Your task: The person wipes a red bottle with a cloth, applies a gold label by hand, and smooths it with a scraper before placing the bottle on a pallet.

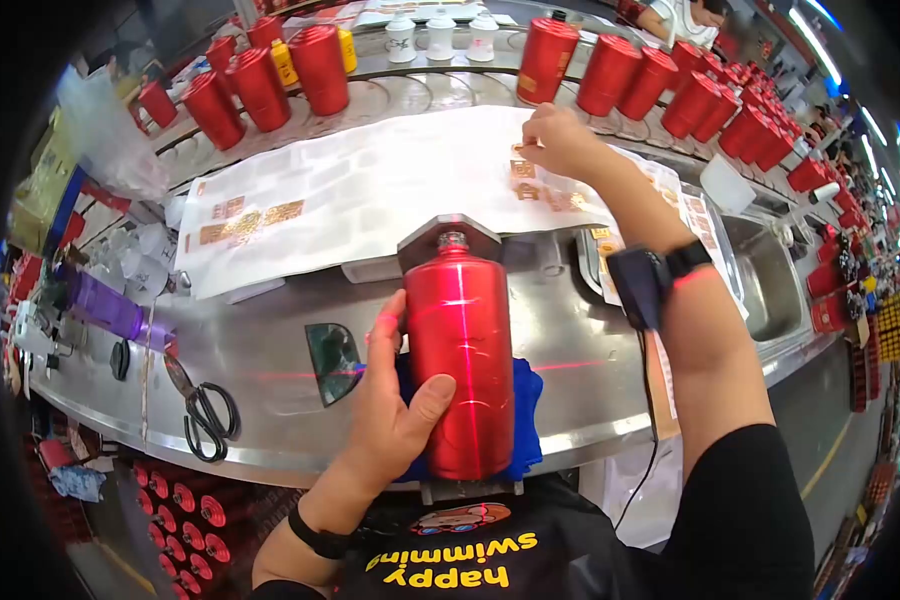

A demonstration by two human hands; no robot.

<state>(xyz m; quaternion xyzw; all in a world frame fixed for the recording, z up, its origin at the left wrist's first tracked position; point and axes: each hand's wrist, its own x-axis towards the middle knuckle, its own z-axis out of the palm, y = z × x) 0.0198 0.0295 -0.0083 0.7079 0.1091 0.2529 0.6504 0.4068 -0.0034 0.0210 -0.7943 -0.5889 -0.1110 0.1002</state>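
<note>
A red metallic bottle (460, 370) lies in front of my body with its neck pointing away, over a blue cloth (530, 400). My left hand (395, 400) grips its left side, thumb across the front. Farther off, my right hand (560, 140) reaches to the upper right of a white sheet (370, 180) that bears gold characters. Its fingers are pinched at the gold characters (523, 175); whatever they hold, if anything, is too small to make out. A dark angular holder (485, 240) sits behind the bottle's neck.
Black-handled scissors (210, 415), a dark green piece (332, 362) and a purple bottle (105, 305) lie on the left. Red bottles (320, 70) and white ones (440, 38) line the conveyor behind. A sink (770, 285) is at right; another person (685, 20) sits beyond.
</note>
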